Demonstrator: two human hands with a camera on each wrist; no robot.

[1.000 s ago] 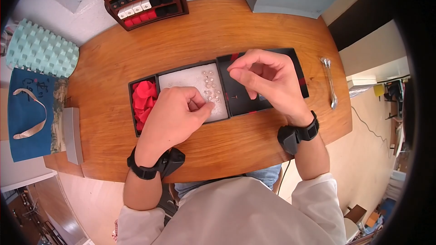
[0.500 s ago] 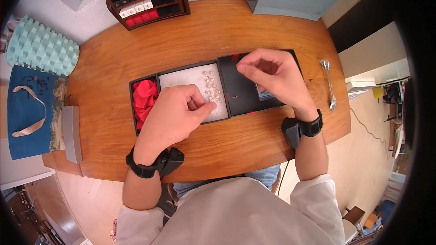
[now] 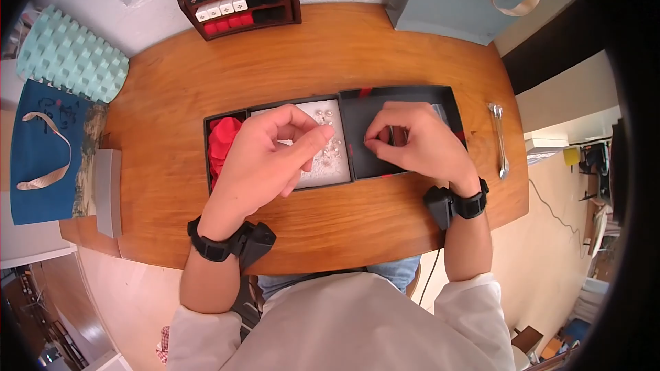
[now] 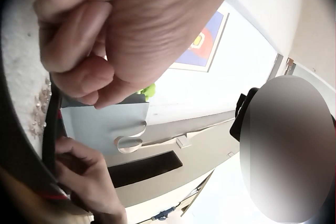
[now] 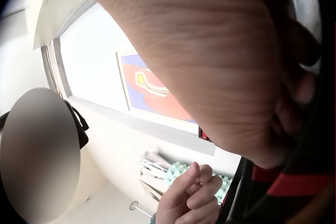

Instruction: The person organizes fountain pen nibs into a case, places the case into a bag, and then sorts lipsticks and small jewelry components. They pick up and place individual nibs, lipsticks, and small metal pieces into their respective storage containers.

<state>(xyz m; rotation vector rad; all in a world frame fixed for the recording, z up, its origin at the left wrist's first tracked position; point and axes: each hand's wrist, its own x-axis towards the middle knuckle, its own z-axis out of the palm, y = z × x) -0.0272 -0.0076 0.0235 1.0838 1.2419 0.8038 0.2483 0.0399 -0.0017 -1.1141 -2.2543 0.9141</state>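
Note:
My left hand [image 3: 271, 154] is raised over the white-lined tray [image 3: 313, 184], its thumb and index fingertips together. What lies between them is hidden, and I cannot tell if it holds anything. Small clear, pearl-like beads or studs [image 3: 328, 154] lie in rows and clusters along the tray's right side. My right hand [image 3: 423, 141] is low over the black box lid [image 3: 361, 110], thumb and index finger pinching at the lid's left part, where a small pin lay; the fingers cover that spot. Red petals [image 3: 223, 139] fill the left compartment, partly behind my left hand.
A metal spoon-like tool [image 3: 500, 141] lies on the right of the wooden table [image 3: 344, 41]. At the back stand a rack of small boxes [image 3: 237, 0] and a grey-blue gift bag [image 3: 454, 0]. A mint foam roller [image 3: 72, 55] and a blue bag [image 3: 51, 158] are at left.
My left hand has lifted from the studs and moved up, turning its fingertips toward the right hand. The right hand has come down onto the lid, where the small pin was visible. The head view has shifted slightly.

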